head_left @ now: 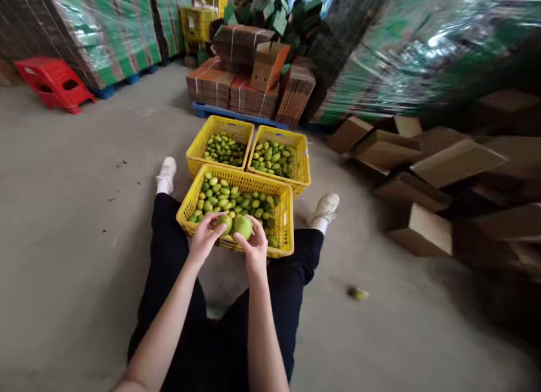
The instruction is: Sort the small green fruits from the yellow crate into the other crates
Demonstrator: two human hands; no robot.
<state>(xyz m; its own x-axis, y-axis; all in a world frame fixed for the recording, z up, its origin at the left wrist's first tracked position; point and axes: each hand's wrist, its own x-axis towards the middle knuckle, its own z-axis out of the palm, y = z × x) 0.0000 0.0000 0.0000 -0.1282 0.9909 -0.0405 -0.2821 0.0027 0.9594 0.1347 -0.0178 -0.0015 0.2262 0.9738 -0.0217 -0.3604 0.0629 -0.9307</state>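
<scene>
My left hand (205, 237) is closed around a green mango (226, 223), thumb on the near side. Another green mango (242, 227), paler and larger-looking, sits in the grip of my right hand (255, 246). The two fruits are side by side, close together or touching. Both hands are over the near rim of a yellow plastic crate (288, 226) between my legs. Inside this crate lie many loose green and yellowish mangoes (223, 195), partly hidden by my hands.
Behind stand two more yellow crates, a left one (195, 155) and a right one (303, 169), both holding mangoes. Cardboard boxes (426, 228) are piled at right. A single fruit (358, 293) lies on the floor. A red stool (57, 83) stands left; flattened cartons (253, 96) are stacked on a pallet.
</scene>
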